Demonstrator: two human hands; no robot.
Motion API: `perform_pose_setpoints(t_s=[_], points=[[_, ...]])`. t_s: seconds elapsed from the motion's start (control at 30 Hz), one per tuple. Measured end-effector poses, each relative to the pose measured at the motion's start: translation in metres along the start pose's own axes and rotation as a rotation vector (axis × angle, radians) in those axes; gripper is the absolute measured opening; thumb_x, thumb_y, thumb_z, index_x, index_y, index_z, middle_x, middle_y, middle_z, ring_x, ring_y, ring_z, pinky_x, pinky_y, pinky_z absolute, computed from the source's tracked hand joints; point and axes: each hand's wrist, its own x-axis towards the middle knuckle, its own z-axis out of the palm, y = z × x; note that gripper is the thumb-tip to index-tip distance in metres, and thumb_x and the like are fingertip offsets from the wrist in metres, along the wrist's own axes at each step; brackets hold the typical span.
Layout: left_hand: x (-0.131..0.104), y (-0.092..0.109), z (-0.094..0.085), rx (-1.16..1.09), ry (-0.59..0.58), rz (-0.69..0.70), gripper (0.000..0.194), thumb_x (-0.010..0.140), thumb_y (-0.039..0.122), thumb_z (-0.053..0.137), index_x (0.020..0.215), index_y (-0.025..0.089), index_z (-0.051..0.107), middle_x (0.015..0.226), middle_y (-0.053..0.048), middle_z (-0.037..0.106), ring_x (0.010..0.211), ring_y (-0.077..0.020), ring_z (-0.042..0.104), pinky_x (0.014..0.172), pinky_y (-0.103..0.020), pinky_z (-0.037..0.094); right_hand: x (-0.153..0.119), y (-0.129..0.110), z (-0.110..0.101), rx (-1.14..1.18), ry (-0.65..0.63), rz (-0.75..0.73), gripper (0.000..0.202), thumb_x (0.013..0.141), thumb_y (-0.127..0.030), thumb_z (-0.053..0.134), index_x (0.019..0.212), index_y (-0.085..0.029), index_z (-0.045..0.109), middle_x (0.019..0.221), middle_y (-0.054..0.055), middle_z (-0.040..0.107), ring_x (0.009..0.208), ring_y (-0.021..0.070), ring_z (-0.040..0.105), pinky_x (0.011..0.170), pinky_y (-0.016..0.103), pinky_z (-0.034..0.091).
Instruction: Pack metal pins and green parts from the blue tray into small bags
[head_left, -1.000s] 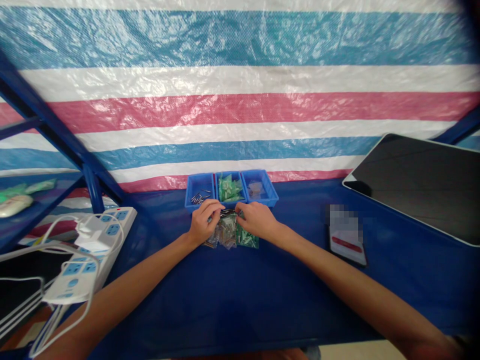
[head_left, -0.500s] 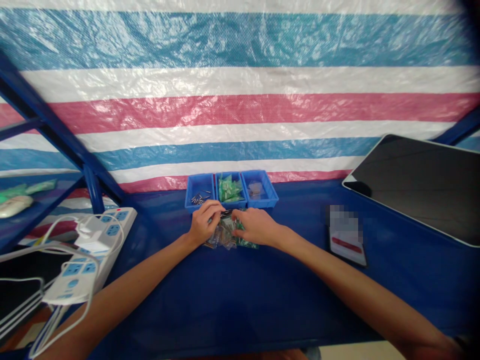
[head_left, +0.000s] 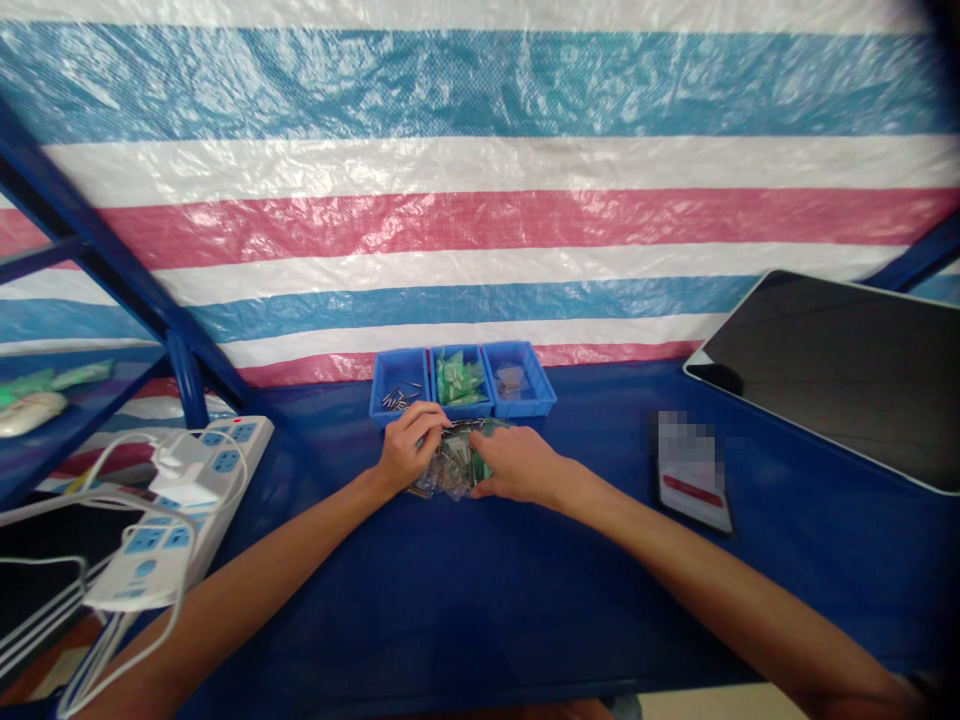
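Head view: in front of middle blue bin (head_left: 480,410), right hand (head_left: 519,464) has grip apart over green packet (head_left: 479,466); left hand (head_left: 407,448), beside clear bags (head_left: 453,476), grip I cannot tell.

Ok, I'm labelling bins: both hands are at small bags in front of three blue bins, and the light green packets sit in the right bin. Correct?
Not quite: the head view shows the light green packets in the middle bin. The rest holds: left hand and right hand are at small bags before three blue bins.
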Motion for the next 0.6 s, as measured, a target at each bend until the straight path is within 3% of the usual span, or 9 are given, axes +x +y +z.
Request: perform_pose_setpoints(t_s=[0.6], points=[[-0.0004,-0.0006,0.0005,-0.002,-0.024,0.004,0.017,0.087,0.011,0.047,0.089,0.017,0.063,0.093,-0.007,0.062,0.088,-0.0141,0.060,0.079,-0.029,0.049,0.0024,0.0015,-0.0013,-0.045,0.042,-0.002,0.047,0.073,-0.048,0.070,0.104,-0.015,0.060,0.092,0.014,0.070,0.087,0.0295,0.067,0.071,0.031,0.049]])
